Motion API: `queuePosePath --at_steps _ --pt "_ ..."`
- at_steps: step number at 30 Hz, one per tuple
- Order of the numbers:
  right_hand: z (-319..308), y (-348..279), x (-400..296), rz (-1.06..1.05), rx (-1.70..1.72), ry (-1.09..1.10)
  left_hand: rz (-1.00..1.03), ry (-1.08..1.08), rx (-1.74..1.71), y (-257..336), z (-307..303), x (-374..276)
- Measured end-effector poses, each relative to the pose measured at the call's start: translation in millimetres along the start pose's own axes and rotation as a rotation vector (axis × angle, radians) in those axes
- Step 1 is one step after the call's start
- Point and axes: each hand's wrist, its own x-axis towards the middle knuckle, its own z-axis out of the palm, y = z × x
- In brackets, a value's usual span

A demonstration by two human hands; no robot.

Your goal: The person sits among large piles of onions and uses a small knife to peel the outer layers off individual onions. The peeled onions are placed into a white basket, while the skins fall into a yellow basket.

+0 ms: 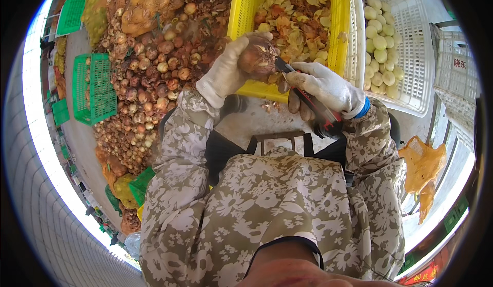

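Note:
A large onion with brown-red skin (257,58) is gripped in my left hand (227,69), which wears a white glove, its root end facing right. My right hand (327,85), gloved too and with a blue band at the wrist, closes on a black and red handheld tool (314,108). The tool's dark tip meets or lies very close to the onion's root end; its exact type is unclear. Both hands are over the near part of a yellow plastic crate (240,15) holding loose onion skins (294,29). The right palm is hidden.
Unpeeled onions (154,67) are heaped on the left, beside a green crate (94,90) and filled mesh sacks (154,4). At the right, a white crate (418,56) holds peeled onions (380,42). An orange mesh bag (423,163) lies lower right.

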Motion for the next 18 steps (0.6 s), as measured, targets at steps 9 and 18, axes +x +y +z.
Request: queuePosePath --at_steps 9,18 --pt "21.9 15.9 14.3 -0.071 0.596 0.002 0.418 0.235 -0.028 -23.2 38.0 -3.2" --pt "6.2 -14.3 -6.8 -0.081 0.024 -0.040 0.027 0.004 -0.008 1.3 11.1 1.6"
